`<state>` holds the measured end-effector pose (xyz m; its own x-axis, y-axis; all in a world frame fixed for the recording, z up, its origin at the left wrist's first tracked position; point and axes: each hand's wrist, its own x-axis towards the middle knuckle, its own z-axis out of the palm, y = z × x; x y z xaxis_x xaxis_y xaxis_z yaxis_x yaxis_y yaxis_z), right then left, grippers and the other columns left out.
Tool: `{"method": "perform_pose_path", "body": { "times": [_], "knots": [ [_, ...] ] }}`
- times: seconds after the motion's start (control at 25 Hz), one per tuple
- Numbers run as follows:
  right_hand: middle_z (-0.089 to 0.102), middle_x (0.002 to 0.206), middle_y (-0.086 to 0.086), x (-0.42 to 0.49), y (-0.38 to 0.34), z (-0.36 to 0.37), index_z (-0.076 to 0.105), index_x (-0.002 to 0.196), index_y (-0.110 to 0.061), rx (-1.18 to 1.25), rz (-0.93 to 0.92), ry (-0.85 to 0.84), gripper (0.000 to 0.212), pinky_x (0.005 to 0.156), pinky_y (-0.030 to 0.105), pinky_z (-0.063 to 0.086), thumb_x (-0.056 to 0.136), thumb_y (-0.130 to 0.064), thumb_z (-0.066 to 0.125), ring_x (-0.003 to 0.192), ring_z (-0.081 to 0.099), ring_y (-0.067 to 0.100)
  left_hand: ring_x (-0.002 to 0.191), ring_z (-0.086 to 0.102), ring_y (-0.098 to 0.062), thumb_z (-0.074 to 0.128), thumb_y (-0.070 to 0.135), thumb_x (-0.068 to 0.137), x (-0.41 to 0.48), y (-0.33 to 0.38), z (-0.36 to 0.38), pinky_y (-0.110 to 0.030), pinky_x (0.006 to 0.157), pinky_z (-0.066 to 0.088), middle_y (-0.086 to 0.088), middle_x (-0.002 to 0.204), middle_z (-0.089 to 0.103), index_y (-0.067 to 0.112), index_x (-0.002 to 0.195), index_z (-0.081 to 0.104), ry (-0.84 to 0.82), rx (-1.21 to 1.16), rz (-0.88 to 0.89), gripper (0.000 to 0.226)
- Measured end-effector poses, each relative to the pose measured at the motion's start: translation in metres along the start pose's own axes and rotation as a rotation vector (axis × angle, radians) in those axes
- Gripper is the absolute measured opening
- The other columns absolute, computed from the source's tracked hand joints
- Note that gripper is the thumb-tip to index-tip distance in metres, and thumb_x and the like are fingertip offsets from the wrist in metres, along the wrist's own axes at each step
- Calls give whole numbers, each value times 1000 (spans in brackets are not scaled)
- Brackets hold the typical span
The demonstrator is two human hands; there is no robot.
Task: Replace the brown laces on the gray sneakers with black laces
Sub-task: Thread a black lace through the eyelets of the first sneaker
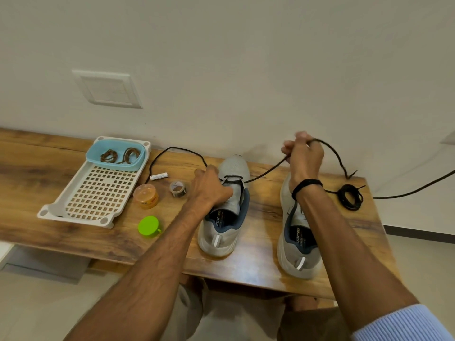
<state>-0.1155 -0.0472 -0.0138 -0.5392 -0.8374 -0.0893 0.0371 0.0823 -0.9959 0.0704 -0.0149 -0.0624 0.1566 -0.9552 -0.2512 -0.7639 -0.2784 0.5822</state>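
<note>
Two gray sneakers stand on the wooden table, heels toward me. My left hand holds the left sneaker at its tongue, over the lowest eyelets. A black lace runs through those eyelets; one end trails left across the table, the other rises to my right hand, which pinches it above the right sneaker. A second black lace lies coiled at the right edge. The brown laces sit in a blue tub.
A white perforated tray holds the blue tub at the left. Between tray and sneaker lie a small white tube, an orange jar, a tape roll and a green lid. The wall is close behind; a black cable runs right.
</note>
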Motion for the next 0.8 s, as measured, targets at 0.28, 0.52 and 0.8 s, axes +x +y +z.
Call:
{"method": "perform_pose_path", "body": {
  "times": [0.28, 0.52, 0.8],
  "knots": [
    [57, 62, -4, -48, -37, -2, 63, 67, -9, -797, -425, -945, 57, 67, 28, 41, 103, -45, 37, 59, 51, 9, 132, 42, 4, 53, -11, 71, -16, 33, -44, -24, 111, 37, 25, 132, 52, 25, 131, 60, 12, -508, 563, 71],
    [67, 75, 8, -17, -35, -20, 65, 76, -6, -816, -446, -312, 53, 68, 32, 44, 103, -41, 36, 73, 60, 24, 59, 53, -3, 54, 35, 100, -15, 23, -51, -20, 63, 43, 14, 57, 59, 21, 71, 69, 47, -545, 328, 35],
    [67, 118, -4, -25, -17, -4, 64, 124, -24, -701, -476, -696, 42, 97, 29, 46, 87, -42, 70, 111, 60, 8, 54, 44, 0, 56, 34, 99, -18, 30, -41, -22, 58, 36, 11, 58, 52, 20, 68, 67, 34, -488, 333, 36]
  ]
}}
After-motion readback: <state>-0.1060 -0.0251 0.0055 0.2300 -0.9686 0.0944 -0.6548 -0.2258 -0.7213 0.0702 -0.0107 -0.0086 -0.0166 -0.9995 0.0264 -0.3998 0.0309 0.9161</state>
